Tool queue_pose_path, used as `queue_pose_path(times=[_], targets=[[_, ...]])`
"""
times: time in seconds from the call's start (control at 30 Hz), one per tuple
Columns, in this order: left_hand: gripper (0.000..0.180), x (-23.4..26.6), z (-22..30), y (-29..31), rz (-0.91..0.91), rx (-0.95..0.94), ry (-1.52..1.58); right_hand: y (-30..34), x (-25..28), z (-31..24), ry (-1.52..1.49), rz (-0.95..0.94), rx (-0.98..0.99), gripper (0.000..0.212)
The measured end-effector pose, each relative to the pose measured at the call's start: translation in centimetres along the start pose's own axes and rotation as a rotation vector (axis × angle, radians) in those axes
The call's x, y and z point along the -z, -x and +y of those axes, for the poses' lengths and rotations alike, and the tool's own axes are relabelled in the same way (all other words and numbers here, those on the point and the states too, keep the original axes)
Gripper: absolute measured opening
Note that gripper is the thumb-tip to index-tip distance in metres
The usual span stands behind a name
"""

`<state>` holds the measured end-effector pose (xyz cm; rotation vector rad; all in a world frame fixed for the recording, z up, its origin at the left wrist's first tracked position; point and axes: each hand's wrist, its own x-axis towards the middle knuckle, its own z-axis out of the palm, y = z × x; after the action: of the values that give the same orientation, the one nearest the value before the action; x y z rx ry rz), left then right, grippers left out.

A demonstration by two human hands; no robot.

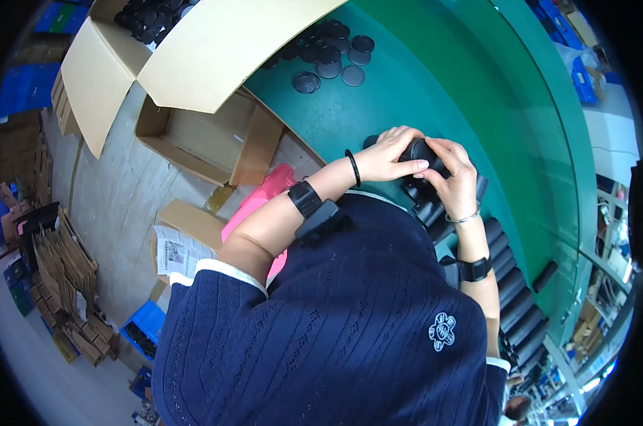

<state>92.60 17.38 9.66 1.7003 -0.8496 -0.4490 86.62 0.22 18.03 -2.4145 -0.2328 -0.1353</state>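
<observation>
Nearest to the camera is the person's dark blue knitted top [350, 334], which fills the lower middle of the view. From it both forearms reach forward, each with a black band at the wrist.

The left hand [389, 156] and the right hand [453, 177] meet over a black round cylinder-shaped part [419, 150], which is above the near edge of the green surface [407, 92]. The left fingers [414, 165] are wrapped around its near side and pressed on it. The right fingers [442, 149] curl over its far side, so both hands grip the same part between them.

Just below and to the right of the hands, a row of black tubes [513, 284] lies side by side along the surface edge, running toward the lower right.

To the left, on the floor, stands an open brown cardboard box [208, 138], and a pink flat object [261, 199] lies beside it.

Farther away on the green surface is a group of flat black round discs [332, 60], well apart from the hands. Beyond them a large cardboard box flap [222, 50] covers part of the discs.
</observation>
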Motion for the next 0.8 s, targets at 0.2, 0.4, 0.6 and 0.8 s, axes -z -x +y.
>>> queue_pose_path(times=[0.2,0.4,0.6,0.8], targets=[[0.054,0.2,0.0,0.0,0.001,-0.014,-0.009,-0.5,0.1,-0.5,0.045,-0.029,0.038,0.052],[0.052,0.3,0.2,0.0,0.012,-0.019,0.006,-0.8,0.2,-0.9,0.091,-0.06,0.066,0.053],[0.054,0.7,-0.4,0.4,-0.061,0.004,0.027,-0.4,-0.6,0.1,-0.221,-0.043,0.013,0.042],[0.072,1.1,1.0,0.6,-0.006,0.079,0.104,0.0,-2.1,2.3,-0.777,-0.199,-0.389,0.034]])
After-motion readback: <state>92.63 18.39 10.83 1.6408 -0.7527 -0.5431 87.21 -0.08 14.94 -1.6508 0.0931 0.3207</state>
